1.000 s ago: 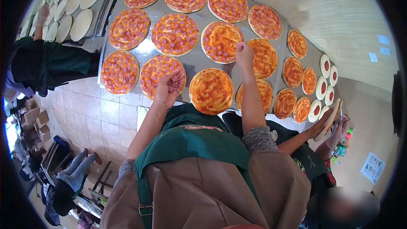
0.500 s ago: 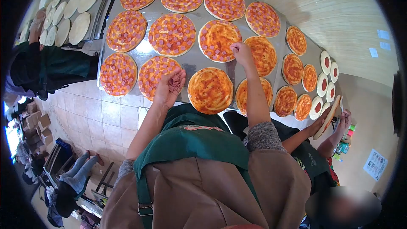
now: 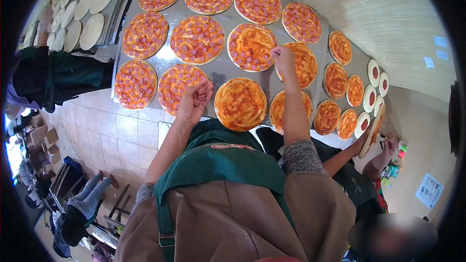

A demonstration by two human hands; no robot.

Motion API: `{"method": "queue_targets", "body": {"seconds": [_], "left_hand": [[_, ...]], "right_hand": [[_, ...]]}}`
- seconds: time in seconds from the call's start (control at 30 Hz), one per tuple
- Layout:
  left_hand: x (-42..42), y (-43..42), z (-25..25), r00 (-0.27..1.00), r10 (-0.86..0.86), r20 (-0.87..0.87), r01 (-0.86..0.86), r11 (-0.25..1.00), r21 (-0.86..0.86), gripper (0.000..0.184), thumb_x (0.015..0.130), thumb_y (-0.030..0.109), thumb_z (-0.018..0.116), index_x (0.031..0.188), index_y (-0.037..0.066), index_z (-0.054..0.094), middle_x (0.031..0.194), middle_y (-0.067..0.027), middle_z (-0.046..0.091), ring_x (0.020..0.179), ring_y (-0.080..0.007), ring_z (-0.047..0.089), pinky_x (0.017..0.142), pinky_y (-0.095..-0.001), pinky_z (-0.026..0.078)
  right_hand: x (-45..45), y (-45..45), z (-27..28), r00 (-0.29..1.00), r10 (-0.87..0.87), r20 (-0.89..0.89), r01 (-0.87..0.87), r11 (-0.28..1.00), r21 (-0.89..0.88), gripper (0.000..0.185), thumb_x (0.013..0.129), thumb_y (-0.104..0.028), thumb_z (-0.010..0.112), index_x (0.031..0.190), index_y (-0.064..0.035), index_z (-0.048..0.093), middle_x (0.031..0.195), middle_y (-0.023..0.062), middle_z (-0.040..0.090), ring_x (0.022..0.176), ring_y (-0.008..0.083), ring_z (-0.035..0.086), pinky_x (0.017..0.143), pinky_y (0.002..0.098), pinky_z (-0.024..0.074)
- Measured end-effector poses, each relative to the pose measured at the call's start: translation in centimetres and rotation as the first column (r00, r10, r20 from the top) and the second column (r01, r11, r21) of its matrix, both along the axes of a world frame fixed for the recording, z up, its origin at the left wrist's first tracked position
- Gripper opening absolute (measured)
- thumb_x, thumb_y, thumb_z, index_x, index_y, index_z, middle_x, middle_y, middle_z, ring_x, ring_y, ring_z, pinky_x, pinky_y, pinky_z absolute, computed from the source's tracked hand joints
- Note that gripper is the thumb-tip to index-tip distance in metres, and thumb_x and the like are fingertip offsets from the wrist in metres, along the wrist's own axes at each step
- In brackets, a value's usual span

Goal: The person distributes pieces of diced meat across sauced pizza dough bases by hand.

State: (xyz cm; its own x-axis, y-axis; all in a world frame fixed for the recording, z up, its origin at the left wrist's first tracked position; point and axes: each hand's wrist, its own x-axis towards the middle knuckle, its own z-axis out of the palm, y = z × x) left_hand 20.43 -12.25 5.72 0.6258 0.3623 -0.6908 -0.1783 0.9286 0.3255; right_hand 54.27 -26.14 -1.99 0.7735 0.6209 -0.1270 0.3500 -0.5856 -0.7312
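My left hand (image 3: pixel 196 101) is turned palm up and cupped around a small heap of diced ham (image 3: pixel 200 97), over the right edge of a ham-topped pizza (image 3: pixel 177 85). At the right rim of a partly topped pizza (image 3: pixel 248 41), my right hand (image 3: pixel 283 59) has its fingertips pinched together, with what looks like a ham cube between them. That pizza has sauce and a few ham cubes along its lower right side. Just below, a pizza with only sauce (image 3: pixel 241 104) lies at the table's front edge. Another sauced pizza (image 3: pixel 302 68) is partly covered by my right forearm.
Several ham-topped pizzas (image 3: pixel 143 35) fill the left and back of the metal table (image 3: pixel 213 70). Smaller sauced bases (image 3: pixel 335 80) lie to the right. There a co-worker's hands (image 3: pixel 388 148) hold a tilted pizza (image 3: pixel 374 133). Plain dough rounds (image 3: pixel 91 31) lie on another table.
My right hand has shifted slightly right along the pizza's rim, fingers still pinched. My left hand stays nearly in place. The co-worker's pizza has tipped, showing more of its sauced face.
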Motion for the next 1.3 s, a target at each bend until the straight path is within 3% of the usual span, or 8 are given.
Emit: {"method": "queue_targets", "body": {"seconds": [0.1,0.4,0.6,0.67,0.77,0.93,1.03,1.3], "left_hand": [[0.2,0.0,-0.1,1.0,-0.007,-0.009,0.007,1.0,0.0,0.035,0.096,0.02,0.044,0.122,-0.003,0.052,0.115,-0.0142,0.062,0.101,-0.018,0.063,0.089,-0.0277,0.052],[0.5,0.0,-0.4,1.0,-0.01,0.027,0.01,1.0,0.0,0.037,0.097,0.02,0.043,0.123,-0.004,0.051,0.115,-0.0146,0.062,0.102,-0.0185,0.062,0.091,-0.0288,0.051],[1.4,0.0,0.4,0.998,-0.005,0.07,0.005,1.0,-0.002,0.036,0.097,0.021,0.043,0.122,-0.004,0.051,0.115,-0.0153,0.062,0.104,-0.0199,0.062,0.092,-0.0302,0.051],[2.2,-0.1,1.3,0.996,0.013,0.089,-0.012,1.0,-0.017,0.036,0.097,0.021,0.043,0.121,-0.004,0.051,0.114,-0.015,0.062,0.107,-0.0207,0.061,0.093,-0.0304,0.05],[3.0,-0.2,1.3,0.992,0.036,0.118,-0.036,0.999,-0.005,0.036,0.098,0.022,0.042,0.122,-0.003,0.051,0.115,-0.0146,0.062,0.108,-0.0206,0.06,0.093,-0.0296,0.049],[3.4,-0.4,0.8,0.989,-0.07,0.128,0.058,0.993,0.101,0.036,0.099,0.024,0.041,0.122,-0.001,0.052,0.114,-0.0125,0.062,0.104,-0.0189,0.061,0.092,-0.0286,0.049],[3.6,-0.6,2.0,0.989,-0.111,0.101,0.099,0.988,0.114,0.036,0.099,0.024,0.041,0.123,0.0,0.053,0.112,-0.0107,0.063,0.1,-0.0172,0.061,0.092,-0.0282,0.048],[3.8,-1.1,2.0,0.987,-0.13,0.096,0.122,0.989,0.088,0.034,0.099,0.019,0.041,0.123,-0.003,0.051,0.118,-0.0123,0.059,0.106,-0.0193,0.058,0.1,-0.0301,0.044]], "right_hand": [[0.8,0.0,-0.5,0.997,-0.037,-0.072,0.037,0.999,0.004,0.013,0.074,-0.008,0.072,0.083,0.0003,0.068,0.079,0.0094,0.07,0.068,0.0159,0.065,0.064,0.0303,0.0508],[1.0,2.4,1.2,0.969,0.148,0.196,-0.082,0.948,-0.307,0.009,0.073,-0.014,0.072,0.08,-0.0083,0.068,0.083,0.0139,0.067,0.078,0.0308,0.064,0.07,0.041,0.0499],[-3.8,4.1,6.5,0.948,0.127,0.292,-0.082,0.983,-0.163,0.006,0.08,-0.012,0.065,0.081,-0.0059,0.067,0.084,0.0132,0.065,0.081,0.0305,0.063,0.07,0.0403,0.0497],[-8.1,4.6,7.7,0.984,0.176,-0.025,-0.169,0.97,0.176,0.006,0.081,-0.009,0.064,0.082,-0.0037,0.066,0.083,0.0131,0.064,0.079,0.031,0.062,0.07,0.0377,0.0496],[-15.4,4.9,13.0,0.892,0.391,-0.228,-0.32,0.901,0.294,0.008,0.079,-0.008,0.066,0.084,-0.0016,0.065,0.083,0.0134,0.062,0.077,0.0314,0.061,0.07,0.0364,0.0494],[-18.7,5.6,13.5,0.895,0.44,0.071,-0.439,0.841,0.315,0.023,0.077,-0.008,0.069,0.098,-0.0005,0.063,0.085,0.0108,0.062,0.078,0.0248,0.064,0.069,0.0323,0.0516],[-18.2,5.6,13.0,0.908,0.418,-0.02,-0.403,0.886,0.229,0.019,0.078,-0.006,0.067,0.095,-0.001,0.062,0.089,0.0109,0.064,0.08,0.0274,0.063,0.072,0.0368,0.0503],[-16.2,4.4,11.0,0.713,0.334,-0.617,-0.067,0.908,0.414,0.022,0.087,-0.004,0.06,0.108,0.0014,0.062,0.096,0.0099,0.067,0.083,0.015,0.066,0.073,0.0254,0.0524]]}}
